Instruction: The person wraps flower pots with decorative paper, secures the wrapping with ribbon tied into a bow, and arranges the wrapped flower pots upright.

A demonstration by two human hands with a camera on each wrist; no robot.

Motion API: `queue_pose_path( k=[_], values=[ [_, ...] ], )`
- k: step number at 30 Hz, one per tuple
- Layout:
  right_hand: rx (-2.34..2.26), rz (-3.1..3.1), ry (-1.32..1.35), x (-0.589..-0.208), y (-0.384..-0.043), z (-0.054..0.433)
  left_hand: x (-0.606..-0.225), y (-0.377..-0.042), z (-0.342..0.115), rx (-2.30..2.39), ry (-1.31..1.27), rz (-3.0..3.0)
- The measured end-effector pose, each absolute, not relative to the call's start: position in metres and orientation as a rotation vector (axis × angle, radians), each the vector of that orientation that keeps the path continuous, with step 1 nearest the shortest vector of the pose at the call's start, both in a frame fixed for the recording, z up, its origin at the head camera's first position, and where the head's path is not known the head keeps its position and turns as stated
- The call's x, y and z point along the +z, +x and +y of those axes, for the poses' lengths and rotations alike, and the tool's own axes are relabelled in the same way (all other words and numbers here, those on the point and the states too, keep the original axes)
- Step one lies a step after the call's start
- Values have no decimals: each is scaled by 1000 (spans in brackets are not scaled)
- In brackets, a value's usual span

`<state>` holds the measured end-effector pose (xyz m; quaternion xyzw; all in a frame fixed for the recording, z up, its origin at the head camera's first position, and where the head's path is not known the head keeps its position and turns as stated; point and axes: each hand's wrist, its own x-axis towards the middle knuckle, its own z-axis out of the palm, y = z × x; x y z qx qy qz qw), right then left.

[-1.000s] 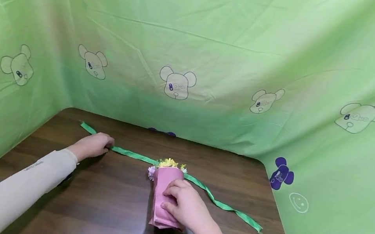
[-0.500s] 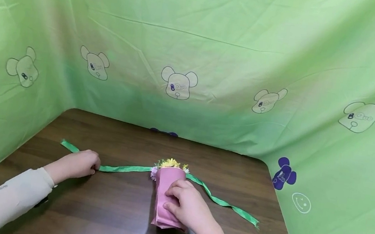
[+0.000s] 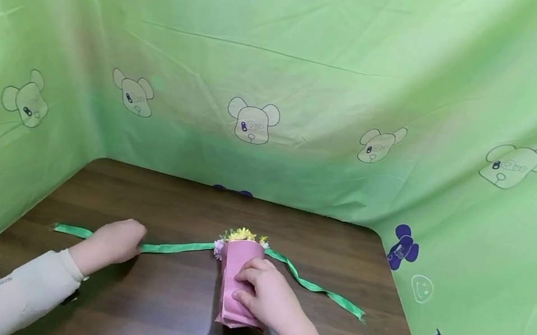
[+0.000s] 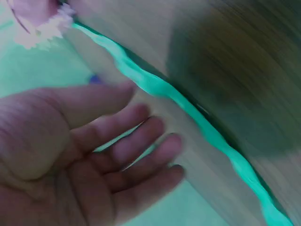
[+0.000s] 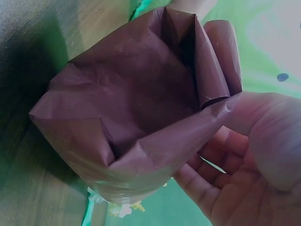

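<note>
A bouquet [image 3: 233, 282] wrapped in pink paper lies on the table, its yellow and pale purple flowers [image 3: 241, 235] at the far end. My right hand [image 3: 267, 294] holds the wrapping from its right side with curled fingers. In the right wrist view, the folded lower end of the paper [image 5: 127, 89] faces the camera. A green ribbon [image 3: 176, 248] stretches out on both sides of the bouquet; its middle is hidden there. Just over the ribbon's left part hovers my left hand [image 3: 114, 243]. The left wrist view shows its fingers [image 4: 155, 150] loosely bent, holding nothing, beside the ribbon.
The brown wooden table [image 3: 154, 299] is enclosed at the back and sides by a green cloth [image 3: 261, 65] printed with bear heads. Toward the table's right edge lies the frayed, twisted right end of the ribbon [image 3: 347, 305].
My left hand has drawn the ribbon's left part toward me and let go of it, so that part now lies straighter. The right hand and bouquet have stayed in place.
</note>
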<state>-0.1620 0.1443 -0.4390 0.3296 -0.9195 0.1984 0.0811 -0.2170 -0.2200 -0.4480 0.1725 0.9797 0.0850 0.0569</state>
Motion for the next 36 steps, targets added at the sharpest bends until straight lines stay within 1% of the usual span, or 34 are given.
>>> queue_pose_path(
  k=[3,7,10,13,19,26,30,36],
  values=[
    [628,-2737,975,-439,-161,145,-449,-212,-190,535,576,2991],
    [694,-2717,956,-439,-162,146,-450,-200,-140,931,573,2795],
    [716,-2711,944,-440,-163,146,-459,-192,-109,1175,496,2571],
    [715,-2710,939,-441,-162,146,-474,-190,-91,1372,369,2330],
    [779,-2704,878,-443,-159,152,-488,-191,-77,1542,188,2052],
    [966,-2665,773,-450,-159,159,-484,-193,-67,1577,125,1969],
    [1119,-2638,593,-452,-160,159,-481,-192,-62,1591,111,1962],
    [1097,-2780,223,-452,-161,164,-482,-192,-57,1589,116,1938]
  ],
)
